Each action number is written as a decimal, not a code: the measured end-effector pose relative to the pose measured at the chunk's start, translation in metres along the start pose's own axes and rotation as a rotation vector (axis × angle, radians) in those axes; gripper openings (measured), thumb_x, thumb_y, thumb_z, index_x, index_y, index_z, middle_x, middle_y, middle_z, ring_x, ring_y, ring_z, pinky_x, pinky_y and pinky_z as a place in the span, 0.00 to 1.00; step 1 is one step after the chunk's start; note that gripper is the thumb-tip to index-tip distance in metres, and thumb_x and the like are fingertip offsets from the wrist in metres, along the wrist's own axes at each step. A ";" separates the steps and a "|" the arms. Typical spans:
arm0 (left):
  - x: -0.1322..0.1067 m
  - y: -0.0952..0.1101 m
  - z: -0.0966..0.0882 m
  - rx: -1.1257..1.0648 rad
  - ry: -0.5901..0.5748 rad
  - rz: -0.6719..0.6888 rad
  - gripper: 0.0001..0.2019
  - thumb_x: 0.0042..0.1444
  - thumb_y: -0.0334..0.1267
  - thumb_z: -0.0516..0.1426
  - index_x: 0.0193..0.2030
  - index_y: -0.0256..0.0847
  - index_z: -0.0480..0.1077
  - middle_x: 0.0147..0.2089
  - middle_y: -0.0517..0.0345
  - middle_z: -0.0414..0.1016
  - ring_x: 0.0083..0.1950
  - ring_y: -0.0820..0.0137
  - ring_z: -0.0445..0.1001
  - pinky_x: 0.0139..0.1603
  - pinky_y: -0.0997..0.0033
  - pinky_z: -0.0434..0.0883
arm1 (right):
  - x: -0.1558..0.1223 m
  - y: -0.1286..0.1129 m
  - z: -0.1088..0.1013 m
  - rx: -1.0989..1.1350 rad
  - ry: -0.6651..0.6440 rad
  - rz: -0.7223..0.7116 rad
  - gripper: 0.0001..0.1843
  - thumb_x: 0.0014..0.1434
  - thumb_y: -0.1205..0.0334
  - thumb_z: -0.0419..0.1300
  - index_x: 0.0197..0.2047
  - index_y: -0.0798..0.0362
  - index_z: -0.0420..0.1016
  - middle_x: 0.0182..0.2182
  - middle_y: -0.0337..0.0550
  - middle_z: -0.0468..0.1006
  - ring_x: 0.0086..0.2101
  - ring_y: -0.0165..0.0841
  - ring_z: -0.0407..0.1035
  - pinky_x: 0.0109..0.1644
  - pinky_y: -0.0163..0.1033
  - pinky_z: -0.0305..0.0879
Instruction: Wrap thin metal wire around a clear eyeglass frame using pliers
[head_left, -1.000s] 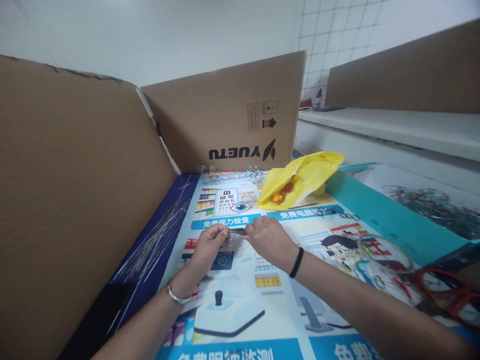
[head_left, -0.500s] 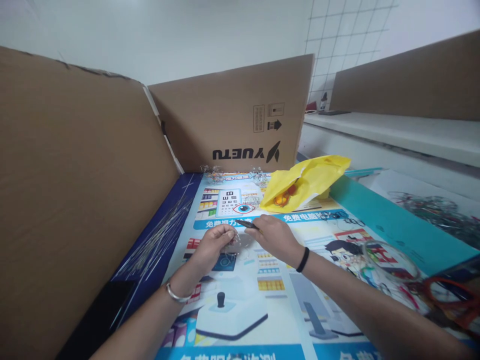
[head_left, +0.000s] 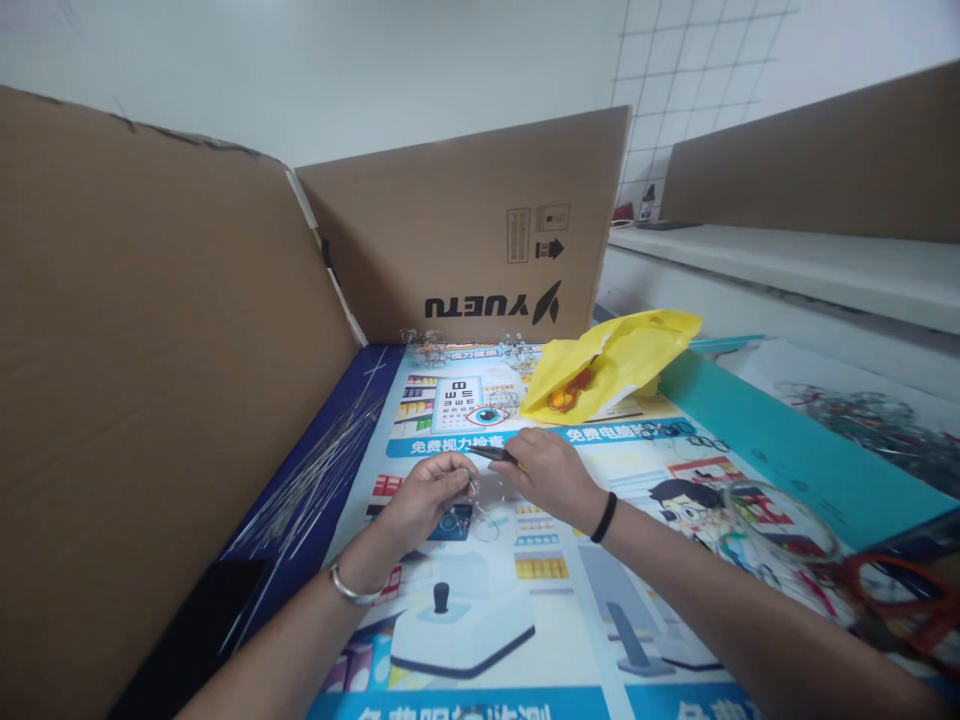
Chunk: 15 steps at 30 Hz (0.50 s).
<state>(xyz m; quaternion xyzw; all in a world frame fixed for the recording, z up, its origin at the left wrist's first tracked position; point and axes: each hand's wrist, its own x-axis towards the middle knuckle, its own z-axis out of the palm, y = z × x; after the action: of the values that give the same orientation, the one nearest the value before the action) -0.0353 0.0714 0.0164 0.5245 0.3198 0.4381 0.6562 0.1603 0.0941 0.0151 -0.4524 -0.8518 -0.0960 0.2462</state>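
Cardboard walls (head_left: pixel 150 350) box in the poster-covered table's (head_left: pixel 480 650) left and far edges, and mid-table the left hand (head_left: pixel 429 492) pinches a tiny wire piece (head_left: pixel 474 492), seemingly steadying it for the thin dark tool (head_left: pixel 493 453) pinched in the right hand (head_left: pixel 551 472), tip aimed its way.

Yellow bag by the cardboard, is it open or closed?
Open. The yellow plastic bag gapes at its near end, with orange-red things showing inside.

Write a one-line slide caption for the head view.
Left hand pinches a clear piece; right hand holds a dark tool above a poster.
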 end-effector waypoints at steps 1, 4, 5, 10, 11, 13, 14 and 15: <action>0.000 0.000 0.000 0.008 -0.009 -0.002 0.08 0.50 0.40 0.58 0.29 0.35 0.69 0.26 0.56 0.69 0.28 0.74 0.66 0.31 0.75 0.61 | 0.000 0.000 0.000 0.000 0.003 -0.005 0.20 0.60 0.48 0.47 0.30 0.55 0.70 0.28 0.43 0.71 0.33 0.31 0.63 0.38 0.35 0.54; -0.001 0.002 0.000 0.024 -0.008 -0.017 0.09 0.50 0.41 0.58 0.29 0.36 0.69 0.26 0.56 0.69 0.28 0.73 0.66 0.30 0.75 0.61 | -0.001 0.000 0.001 -0.002 -0.002 -0.004 0.20 0.60 0.48 0.47 0.31 0.54 0.70 0.28 0.42 0.71 0.33 0.31 0.63 0.38 0.35 0.54; -0.001 0.002 0.001 0.025 -0.003 -0.023 0.09 0.49 0.41 0.58 0.29 0.36 0.69 0.26 0.56 0.69 0.28 0.73 0.66 0.30 0.75 0.61 | -0.001 0.000 0.001 -0.003 -0.004 -0.002 0.20 0.60 0.48 0.48 0.31 0.54 0.70 0.28 0.42 0.71 0.32 0.31 0.63 0.37 0.35 0.54; 0.000 0.000 -0.001 0.042 0.023 -0.046 0.10 0.46 0.41 0.60 0.29 0.36 0.69 0.26 0.57 0.69 0.28 0.74 0.66 0.30 0.75 0.62 | 0.000 0.004 0.000 0.018 0.007 -0.031 0.20 0.60 0.49 0.48 0.31 0.55 0.70 0.28 0.42 0.70 0.32 0.31 0.62 0.37 0.35 0.53; 0.001 -0.001 -0.002 0.048 0.026 -0.046 0.10 0.46 0.41 0.61 0.29 0.36 0.70 0.25 0.58 0.69 0.28 0.74 0.66 0.30 0.76 0.62 | 0.000 0.005 0.000 0.035 0.005 -0.049 0.20 0.60 0.48 0.47 0.31 0.55 0.70 0.28 0.42 0.70 0.32 0.31 0.62 0.37 0.35 0.53; 0.001 -0.002 -0.003 0.050 0.029 -0.039 0.09 0.47 0.40 0.60 0.29 0.36 0.70 0.25 0.58 0.69 0.28 0.75 0.66 0.30 0.76 0.61 | 0.000 0.008 0.000 0.080 -0.014 -0.099 0.21 0.61 0.48 0.46 0.32 0.55 0.70 0.29 0.43 0.70 0.33 0.31 0.62 0.38 0.35 0.54; 0.002 -0.002 -0.004 0.045 0.031 -0.037 0.08 0.47 0.39 0.60 0.29 0.36 0.70 0.25 0.58 0.69 0.28 0.75 0.66 0.31 0.76 0.61 | 0.000 0.010 0.000 0.106 -0.035 -0.131 0.21 0.61 0.48 0.46 0.33 0.55 0.70 0.29 0.43 0.70 0.33 0.31 0.62 0.38 0.35 0.54; 0.002 -0.002 -0.005 0.036 0.036 -0.038 0.08 0.47 0.39 0.60 0.29 0.36 0.69 0.25 0.59 0.70 0.28 0.75 0.67 0.31 0.76 0.61 | 0.001 0.011 -0.001 0.130 -0.060 -0.162 0.20 0.61 0.48 0.46 0.33 0.55 0.71 0.30 0.43 0.71 0.34 0.31 0.62 0.38 0.34 0.54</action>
<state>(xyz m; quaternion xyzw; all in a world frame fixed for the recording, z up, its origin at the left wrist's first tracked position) -0.0383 0.0748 0.0130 0.5225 0.3491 0.4291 0.6489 0.1695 0.1007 0.0152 -0.3678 -0.8970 -0.0465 0.2406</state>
